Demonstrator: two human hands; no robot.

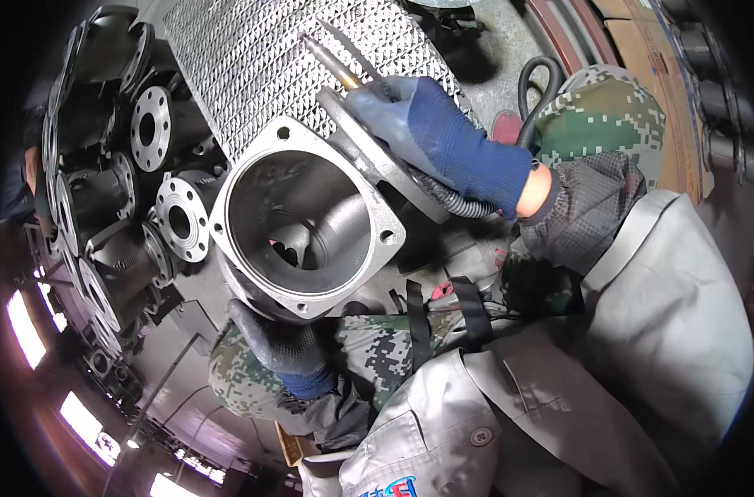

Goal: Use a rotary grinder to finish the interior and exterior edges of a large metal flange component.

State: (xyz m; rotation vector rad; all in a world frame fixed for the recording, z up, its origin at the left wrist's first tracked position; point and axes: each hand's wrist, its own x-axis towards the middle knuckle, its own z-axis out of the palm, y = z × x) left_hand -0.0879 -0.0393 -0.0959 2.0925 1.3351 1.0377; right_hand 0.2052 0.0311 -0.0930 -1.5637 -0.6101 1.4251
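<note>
Head view: flanged fittings (95, 195) left of casting (339, 207), mesh (252, 50) beyond.
Right hand (426, 124): closed round tool (349, 78), casting's upper right.
Left hand (286, 344): part-curled below casting, grip hidden.

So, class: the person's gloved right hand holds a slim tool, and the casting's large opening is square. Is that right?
Not quite: the casting's large opening is round, as the head view shows; the flange around it is squarish. The gloved right hand does hold the slim tool.
</note>
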